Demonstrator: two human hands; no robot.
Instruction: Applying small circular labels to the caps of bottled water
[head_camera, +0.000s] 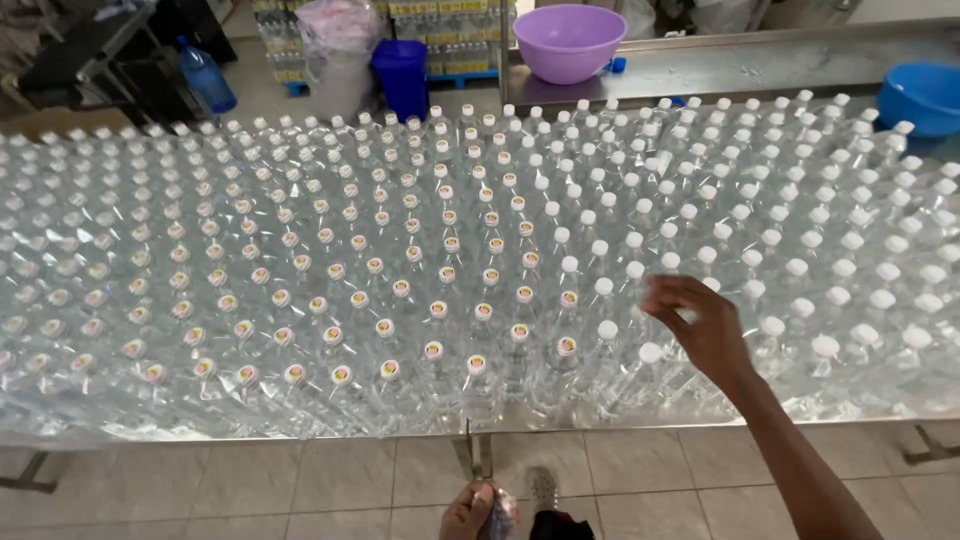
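Across the steel bench (700, 70) stand rows of clear capped plastic bottles (430, 260), packed touching; those toward the left carry printed seals on their caps, those toward the right plain white caps. Over the plain ones near the front edge the right hand (705, 325) hovers, fingers loosely spread and holding nothing. Low by the floor, the left hand (478, 512) is closed on a small crumpled thing, likely seals. Such bottles look light, thin-walled and slippery; the cap or neck seems the firmest hold. Beyond sit a purple bowl (568, 42) and a blue bowl (922, 95), contents unseen.

A pale tiled floor (300, 490) is seen under a steel table (760, 60), with a blue bin (402, 75) placed beyond.
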